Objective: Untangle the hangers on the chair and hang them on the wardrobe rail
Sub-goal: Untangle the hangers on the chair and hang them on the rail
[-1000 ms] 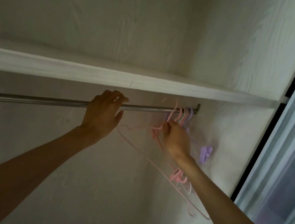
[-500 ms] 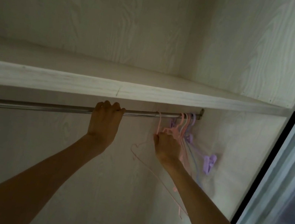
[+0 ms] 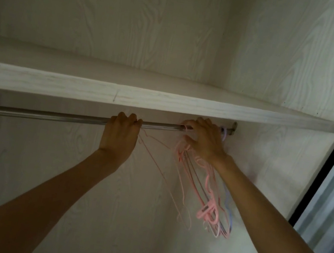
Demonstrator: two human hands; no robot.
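Observation:
A metal wardrobe rail (image 3: pixel 53 115) runs under the white shelf. My left hand (image 3: pixel 120 134) grips the rail near its middle, fingers curled over the top. Further right, my right hand (image 3: pixel 202 140) is up at the rail, fingers hooked over it and over the hook of a thin pink hanger (image 3: pixel 186 187). Several pink and lilac hangers (image 3: pixel 209 210) hang bunched below that hand, near the rail's right end. Their hooks are mostly hidden behind my right hand. A lilac hook (image 3: pixel 224 132) shows beside the rail bracket.
The white shelf (image 3: pixel 165 103) sits just above the rail, leaving little room over it. The wardrobe's right side wall (image 3: pixel 262 186) is close to the hangers. A sliding door frame (image 3: pixel 328 186) stands at the right. The rail to the left of my left hand is bare.
My right hand rose from below the rail up onto it, carrying the pink hanger's hook with it. The bunched hangers swung. My left hand stayed gripping the rail.

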